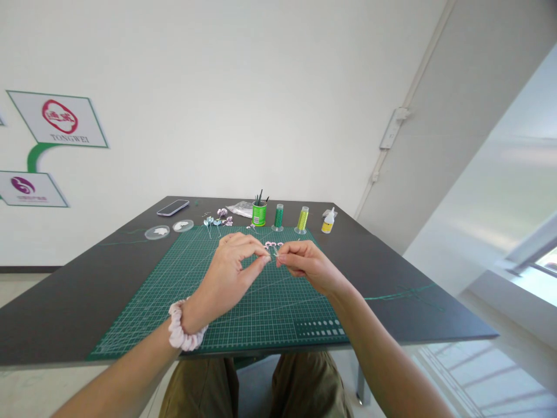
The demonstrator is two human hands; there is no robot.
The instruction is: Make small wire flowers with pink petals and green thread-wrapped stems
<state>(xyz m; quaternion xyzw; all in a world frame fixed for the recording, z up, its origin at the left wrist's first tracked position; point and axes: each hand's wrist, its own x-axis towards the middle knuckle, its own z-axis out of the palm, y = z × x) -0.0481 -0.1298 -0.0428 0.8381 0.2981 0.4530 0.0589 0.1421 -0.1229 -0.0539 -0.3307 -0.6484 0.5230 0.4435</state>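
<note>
two hands meet near the middle of my head view, fingertips just beside each other, and between them shows a thin pale piece (275, 252), over the green cutting mat (243, 313). the right hand (307, 261) is nearer: its thumb and fingers seem pinched onto the piece, which lies at their tips, on the side toward the left hand (232, 264). as far as i can make out, the piece's long axis runs near to far with a slight lean, so it crosses the gap between the two sets of tips rather than bridging it. the left hand is drawn into a narrow pinch; whether its tips touch or grip anything is too small for me to tell. just beyond the fingertips i see a row of small pale flowers (274, 244), with a dark green thread spool (279, 217) farther back.
</note>
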